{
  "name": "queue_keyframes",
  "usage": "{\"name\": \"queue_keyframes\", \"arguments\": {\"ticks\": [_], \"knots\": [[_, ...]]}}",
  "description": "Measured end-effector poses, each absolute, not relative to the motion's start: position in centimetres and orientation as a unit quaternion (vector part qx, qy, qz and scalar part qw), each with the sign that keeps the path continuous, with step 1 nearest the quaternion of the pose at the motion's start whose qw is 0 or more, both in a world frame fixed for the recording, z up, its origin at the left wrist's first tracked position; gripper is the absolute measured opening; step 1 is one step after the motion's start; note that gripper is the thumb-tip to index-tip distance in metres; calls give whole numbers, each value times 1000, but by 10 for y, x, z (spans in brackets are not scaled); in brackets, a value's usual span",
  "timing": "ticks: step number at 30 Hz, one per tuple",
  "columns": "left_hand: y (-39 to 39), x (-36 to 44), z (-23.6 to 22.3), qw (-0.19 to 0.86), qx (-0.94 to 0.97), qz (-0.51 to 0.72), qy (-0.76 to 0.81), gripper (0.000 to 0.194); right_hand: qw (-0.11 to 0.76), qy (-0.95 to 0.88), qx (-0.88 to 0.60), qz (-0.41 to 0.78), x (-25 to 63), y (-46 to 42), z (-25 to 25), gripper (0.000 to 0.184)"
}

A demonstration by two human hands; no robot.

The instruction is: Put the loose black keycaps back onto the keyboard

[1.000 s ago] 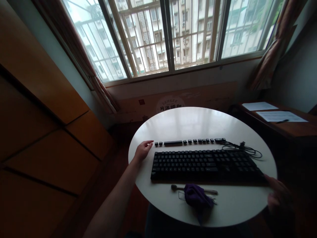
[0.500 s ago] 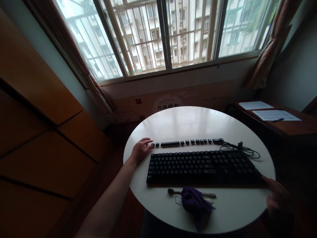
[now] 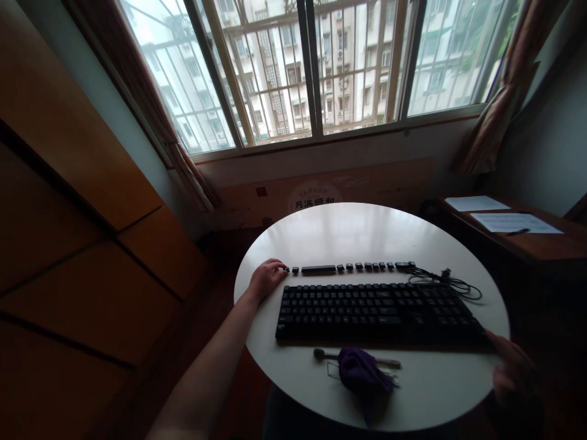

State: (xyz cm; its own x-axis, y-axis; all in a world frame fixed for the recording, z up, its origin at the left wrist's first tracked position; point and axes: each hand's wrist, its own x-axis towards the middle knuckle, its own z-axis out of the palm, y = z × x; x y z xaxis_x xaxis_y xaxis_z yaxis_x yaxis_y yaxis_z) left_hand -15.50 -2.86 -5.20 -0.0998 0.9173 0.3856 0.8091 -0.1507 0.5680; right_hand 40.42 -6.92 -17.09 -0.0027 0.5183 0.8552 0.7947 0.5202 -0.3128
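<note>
At the left end of a row of loose keycaps, my left hand has its thumb and fingertips closed around a small black keycap. The row runs right from there, with a long spacebar and several smaller keycaps behind the keyboard. A black keyboard lies on the white round table; its front row of keys is bare. My right hand, dim in shadow, is at the keyboard's front right corner, fingers stretched toward it and thumb apart.
In front of the keyboard lie a purple cloth, a brush and a wire keycap puller. The coiled cable sits behind the keyboard at right. A side table with papers stands at right, a wooden cabinet at left.
My left fingers have closed on the leftmost keycap, where before they reached beside it. The view has shifted slightly; my right hand stays by the keyboard's corner.
</note>
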Motion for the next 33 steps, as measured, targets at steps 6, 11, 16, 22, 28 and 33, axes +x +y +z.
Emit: {"name": "queue_keyframes", "arguments": {"ticks": [6,11,16,22,28,33], "knots": [[-58,-137,-54,87,596,435,670,34,526,-713,-448,-118,401,-75,-157,31],[-124,-103,-52,98,606,450,649,26,539,-701,-454,-114,399,-78,-160,38],[-173,-81,-50,78,631,438,636,18,530,-713,-442,-123,402,-77,-167,46],[-183,-78,-60,61,686,386,614,17,537,-703,-451,-115,402,-77,-169,54],[-182,-78,-64,57,709,351,609,16,535,-708,-446,-118,403,-78,-171,58],[-184,-80,-66,30,712,342,612,18,538,-719,-416,-143,405,-77,-172,55]]}}
